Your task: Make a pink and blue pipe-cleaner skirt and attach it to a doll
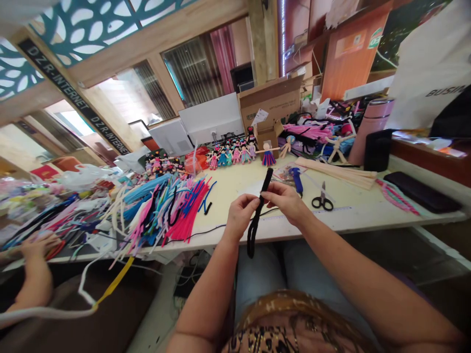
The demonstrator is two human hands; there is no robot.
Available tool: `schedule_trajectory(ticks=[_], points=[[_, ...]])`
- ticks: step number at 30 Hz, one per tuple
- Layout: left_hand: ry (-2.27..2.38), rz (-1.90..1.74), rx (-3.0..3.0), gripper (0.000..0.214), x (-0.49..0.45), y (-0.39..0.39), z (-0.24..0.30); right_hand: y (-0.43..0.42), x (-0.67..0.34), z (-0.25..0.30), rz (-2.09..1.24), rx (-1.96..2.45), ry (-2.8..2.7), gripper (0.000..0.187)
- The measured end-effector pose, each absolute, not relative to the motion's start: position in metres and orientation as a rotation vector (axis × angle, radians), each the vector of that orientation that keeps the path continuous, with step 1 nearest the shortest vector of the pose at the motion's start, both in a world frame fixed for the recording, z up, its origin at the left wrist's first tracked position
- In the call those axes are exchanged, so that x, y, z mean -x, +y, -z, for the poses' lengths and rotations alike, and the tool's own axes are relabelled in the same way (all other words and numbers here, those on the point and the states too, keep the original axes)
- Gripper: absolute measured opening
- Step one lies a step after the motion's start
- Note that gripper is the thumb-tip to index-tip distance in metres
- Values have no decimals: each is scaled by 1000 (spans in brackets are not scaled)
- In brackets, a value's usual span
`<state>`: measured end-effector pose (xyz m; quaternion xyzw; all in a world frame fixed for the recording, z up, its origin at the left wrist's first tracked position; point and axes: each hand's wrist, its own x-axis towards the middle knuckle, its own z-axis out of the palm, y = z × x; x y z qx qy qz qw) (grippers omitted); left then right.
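Observation:
Both hands hold a bundle of black pipe cleaners (253, 230) upright over the table's front edge, its looped lower end hanging free. My left hand (241, 213) pinches the bundle around its middle. Just above, my right hand (285, 198) grips it with thumb and fingertips, and the straight upper end sticks out past them. Beyond my right hand lie a blue glue gun (296, 181) and black-handled scissors (323, 200). A small doll with a blue and red skirt (268, 154) stands behind the hands.
Piles of coloured pipe cleaners (158, 206) cover the table's left side. Several finished dolls (235, 153) stand at the back by an open cardboard box (274, 105). A pink bottle (371, 130) and a black case (423, 191) are at right. A co-worker's hand (39, 245) is at far left.

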<state>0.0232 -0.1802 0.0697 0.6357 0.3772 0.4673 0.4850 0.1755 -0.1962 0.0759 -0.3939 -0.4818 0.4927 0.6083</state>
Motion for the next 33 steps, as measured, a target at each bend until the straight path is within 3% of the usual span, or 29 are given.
schedule_trajectory(ticks=[4, 7, 13, 19, 28, 33], points=[[1148, -1229, -1680, 26, -8, -162, -51, -197, -181, -79, -1172, 861, -1119, 20], [1274, -1066, -1550, 36, -1, -152, -30, -199, -185, -82, -1179, 837, -1130, 21], [834, -587, -1110, 53, -14, -164, -14, -205, -187, -82, -1230, 823, -1139, 24], [702, -752, -996, 36, -18, -176, -32, -209, -194, -75, -1322, 830, -981, 31], [840, -1078, -1088, 28, -16, -176, -52, -216, -197, -57, -1456, 854, -1023, 28], [845, -1073, -1185, 28, -22, -179, -63, -219, -189, -53, -1467, 901, -1107, 28]])
